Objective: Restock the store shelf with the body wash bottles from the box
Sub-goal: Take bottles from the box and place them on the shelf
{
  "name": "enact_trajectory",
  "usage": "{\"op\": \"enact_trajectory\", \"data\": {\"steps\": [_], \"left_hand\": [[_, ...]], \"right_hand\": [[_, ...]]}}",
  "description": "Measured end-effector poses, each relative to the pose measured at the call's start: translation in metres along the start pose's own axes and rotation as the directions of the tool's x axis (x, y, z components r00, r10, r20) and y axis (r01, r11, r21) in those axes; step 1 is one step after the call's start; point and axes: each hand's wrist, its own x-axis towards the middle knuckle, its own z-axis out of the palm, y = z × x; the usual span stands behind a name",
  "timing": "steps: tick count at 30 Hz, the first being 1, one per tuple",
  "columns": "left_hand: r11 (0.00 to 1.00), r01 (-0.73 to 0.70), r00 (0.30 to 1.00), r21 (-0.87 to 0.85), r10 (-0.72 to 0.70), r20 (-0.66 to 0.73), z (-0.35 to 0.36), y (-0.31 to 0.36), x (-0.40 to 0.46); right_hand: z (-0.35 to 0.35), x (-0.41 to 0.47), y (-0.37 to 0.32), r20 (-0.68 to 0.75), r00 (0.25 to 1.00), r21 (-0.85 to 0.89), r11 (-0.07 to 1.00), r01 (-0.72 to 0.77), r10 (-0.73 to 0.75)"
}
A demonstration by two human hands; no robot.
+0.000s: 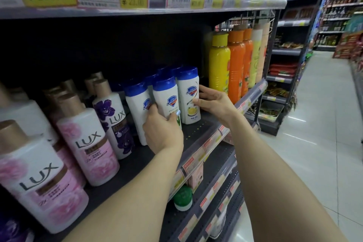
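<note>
Blue-capped body wash bottles being set on the shelf (198, 129).
The middle bottle (167, 100) is gripped by the left hand (163, 129); the right hand (214, 102), fingers spread, steadies the lemon bottle (189, 94). Squaring into line seems needed next.

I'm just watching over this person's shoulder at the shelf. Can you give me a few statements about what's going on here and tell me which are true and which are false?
1. The left hand is wrapped around a white bottle with a blue cap. True.
2. The right hand is lifting a yellow bottle. False: it touches the side of the white lemon-label bottle; the yellow bottle stands untouched further right.
3. The pink LUX bottles stand to the left of the blue-capped ones. True.
4. The blue-capped bottles are lying flat. False: they stand upright on the shelf.
5. The box is visible on the floor. False: no box is in view.
</note>
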Motion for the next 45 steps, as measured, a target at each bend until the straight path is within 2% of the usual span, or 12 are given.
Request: {"op": "enact_trajectory", "data": {"steps": [14,21,28,31,35,38,42,45], "left_hand": [[0.998,-0.059,0.998,-0.008,0.059,-0.011,0.002,-0.003,0.004],[0.997,-0.075,0.997,0.031,0.076,-0.017,-0.008,-0.001,0.002],[0.979,-0.165,0.973,-0.118,0.181,0.14,-0.037,0.008,-0.025],[0.973,-0.15,0.951,-0.178,0.191,0.243,-0.056,0.013,-0.047],[0.971,-0.103,0.862,-0.215,0.195,0.467,-0.076,-0.004,-0.097],[0.987,-0.001,0.743,-0.158,0.107,0.661,-0.085,-0.05,-0.14],[0.988,0.134,0.567,0.072,-0.136,0.813,-0.097,-0.153,-0.198],[0.953,0.143,0.445,0.268,-0.304,0.842,-0.107,-0.245,-0.24]], "right_hand": [[0.006,-0.009,0.0,-0.091,0.996,-0.023,1.0,-0.01,0.008],[0.019,-0.026,-0.001,-0.215,0.975,-0.218,0.976,0.014,-0.062],[0.019,-0.087,-0.02,-0.386,0.912,-0.289,0.957,0.023,-0.138],[0.013,-0.133,-0.019,-0.444,0.893,-0.238,0.971,-0.034,-0.077],[0.015,-0.209,0.014,-0.535,0.835,-0.102,0.971,-0.214,0.127],[0.027,-0.277,0.062,-0.538,0.768,0.011,0.914,-0.405,0.347],[0.056,-0.375,0.154,-0.486,0.6,0.162,0.74,-0.653,0.636],[0.086,-0.446,0.236,-0.457,0.434,0.25,0.58,-0.775,0.777]]}}
